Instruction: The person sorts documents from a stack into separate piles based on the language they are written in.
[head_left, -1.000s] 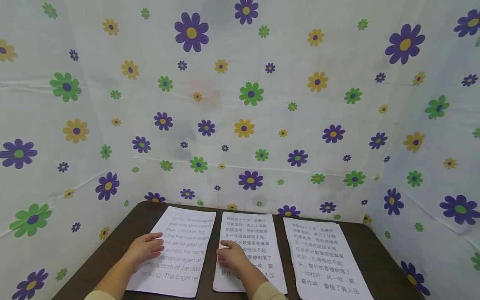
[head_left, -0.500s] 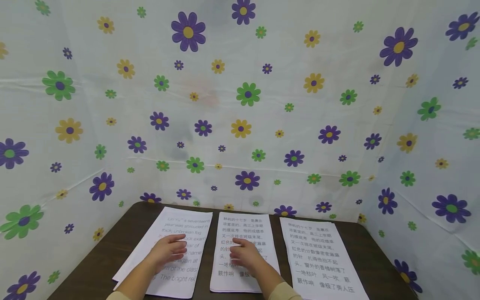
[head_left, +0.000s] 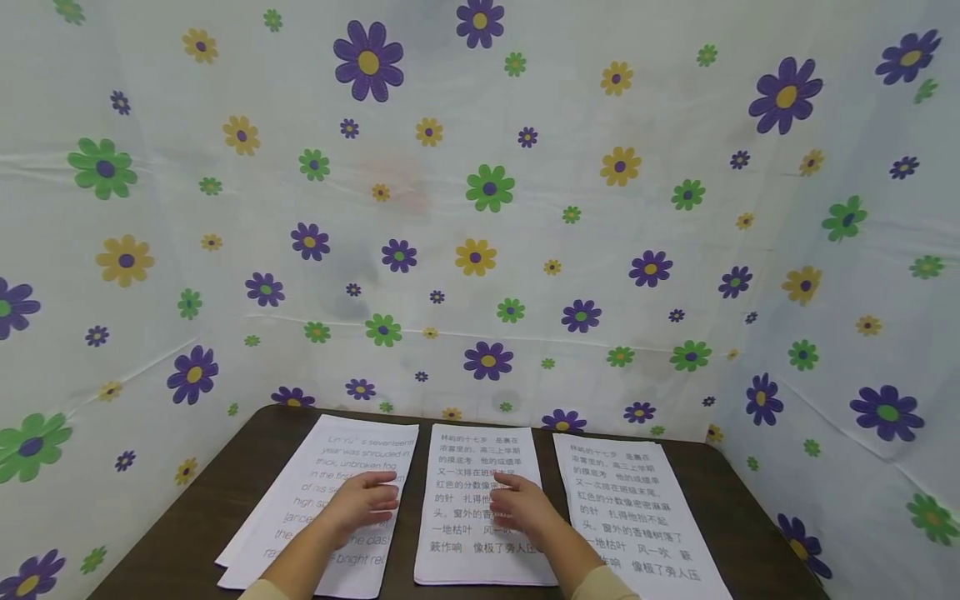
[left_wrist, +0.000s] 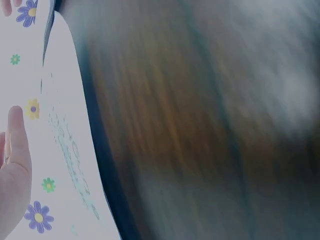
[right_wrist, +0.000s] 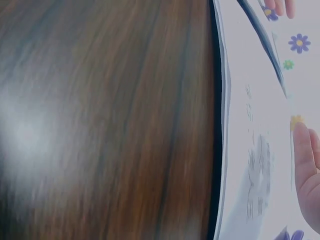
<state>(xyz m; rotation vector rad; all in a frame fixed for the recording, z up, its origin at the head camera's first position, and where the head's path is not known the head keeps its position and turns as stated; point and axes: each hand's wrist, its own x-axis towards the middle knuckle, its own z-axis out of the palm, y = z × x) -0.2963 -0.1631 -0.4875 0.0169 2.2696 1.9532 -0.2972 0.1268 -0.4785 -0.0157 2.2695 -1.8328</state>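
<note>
My left hand (head_left: pixel 365 504) hovers over the right part of a printed English page on the left paper stack (head_left: pixel 300 500), fingers loosely extended to the right and holding nothing. My right hand (head_left: pixel 521 508) is over the right side of the middle paper stack (head_left: pixel 457 567), which bears Chinese print. Its relaxed fingers point left, towards the other hand, and hold nothing. Each wrist view catches its hand at the edge: the left hand's thumb (left_wrist: pixel 17 140) and the right hand's thumb (right_wrist: pixel 304 152), both straight. Whether either hand touches paper I cannot tell.
A third stack (head_left: pixel 630 517) with Chinese print lies on the right, partly behind my right forearm. All three stacks rest on a dark wooden table (head_left: pixel 187 517). White cloth (head_left: pixel 435 358) with a flower pattern encloses the back and both sides.
Both hands have moved rightward, the left one across its page and the right one across the middle stack. More of the left stack's offset lower sheets shows now. The whole view has shifted slightly.
</note>
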